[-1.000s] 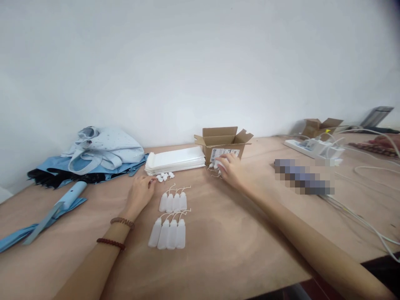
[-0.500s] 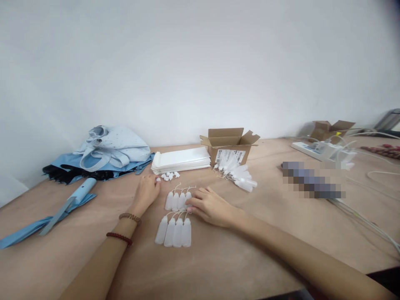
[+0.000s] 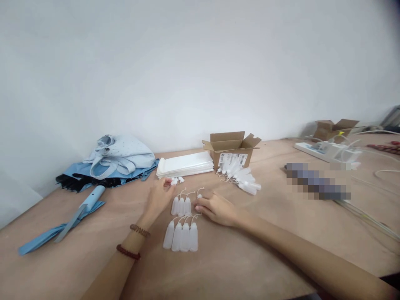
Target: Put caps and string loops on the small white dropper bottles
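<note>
My left hand [image 3: 160, 196] reaches to the small white caps [image 3: 180, 180] and pinches one at the edge of their pile with thumb and fingers. Closed round a translucent plastic squeeze bottle [image 3: 199, 196] is my right hand [image 3: 218, 209]; only the bottle's top and its string show. Left of it, three similar bottles [image 3: 181, 206] lie side by side with strings at their necks. Nearer to me is another row of bottles [image 3: 185, 237], also with strings. More bottles [image 3: 240, 177] are heaped before an open cardboard box [image 3: 231, 146].
Behind the caps lies a stack of white envelopes or bags [image 3: 186, 163]. A pale blue bag [image 3: 121, 156] and a blue umbrella [image 3: 93, 199] are at the left. To the right are a blurred-out object [image 3: 317, 181], a power strip [image 3: 328, 153] with cables, and another cardboard box [image 3: 336, 128].
The bottle under my right hand has shifted right, apart from the other three in its row. My left hand has moved right, over the near side of the caps. The view has shifted slightly.
</note>
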`<state>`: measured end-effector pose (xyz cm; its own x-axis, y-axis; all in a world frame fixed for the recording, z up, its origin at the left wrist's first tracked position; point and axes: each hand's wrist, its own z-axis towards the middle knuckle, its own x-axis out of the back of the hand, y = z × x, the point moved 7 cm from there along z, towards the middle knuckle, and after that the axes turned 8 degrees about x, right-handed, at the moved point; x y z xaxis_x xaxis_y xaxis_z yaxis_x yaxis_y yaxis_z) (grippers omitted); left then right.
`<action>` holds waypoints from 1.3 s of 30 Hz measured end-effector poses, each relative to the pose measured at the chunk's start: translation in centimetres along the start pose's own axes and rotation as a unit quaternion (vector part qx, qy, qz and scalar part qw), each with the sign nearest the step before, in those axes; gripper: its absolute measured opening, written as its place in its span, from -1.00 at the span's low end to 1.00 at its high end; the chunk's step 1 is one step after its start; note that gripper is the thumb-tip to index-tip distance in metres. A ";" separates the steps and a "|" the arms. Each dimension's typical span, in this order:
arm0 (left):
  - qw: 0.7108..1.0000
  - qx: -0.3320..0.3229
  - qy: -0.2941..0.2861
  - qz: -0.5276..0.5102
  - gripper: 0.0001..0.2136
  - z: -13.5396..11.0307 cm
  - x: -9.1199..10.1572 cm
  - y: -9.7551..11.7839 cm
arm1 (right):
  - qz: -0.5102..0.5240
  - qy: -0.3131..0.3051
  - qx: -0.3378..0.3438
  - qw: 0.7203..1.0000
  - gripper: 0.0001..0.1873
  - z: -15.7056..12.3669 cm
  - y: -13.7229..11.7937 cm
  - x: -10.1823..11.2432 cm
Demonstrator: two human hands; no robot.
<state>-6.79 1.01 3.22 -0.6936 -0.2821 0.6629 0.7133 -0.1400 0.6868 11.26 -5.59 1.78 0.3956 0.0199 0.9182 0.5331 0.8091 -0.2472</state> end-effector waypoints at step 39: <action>0.923 -0.029 -0.310 -0.227 -0.75 -5.6 -4.1 5.8 | 0.441 0.126 -0.106 0.882 -0.87 -2.3 0.4 3.4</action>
<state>0.70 -3.98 2.82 -0.8337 0.4136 0.3660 0.3262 -0.1660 0.9306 14.52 -6.54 4.04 0.8662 0.4338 0.2480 0.0523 0.4151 -0.9083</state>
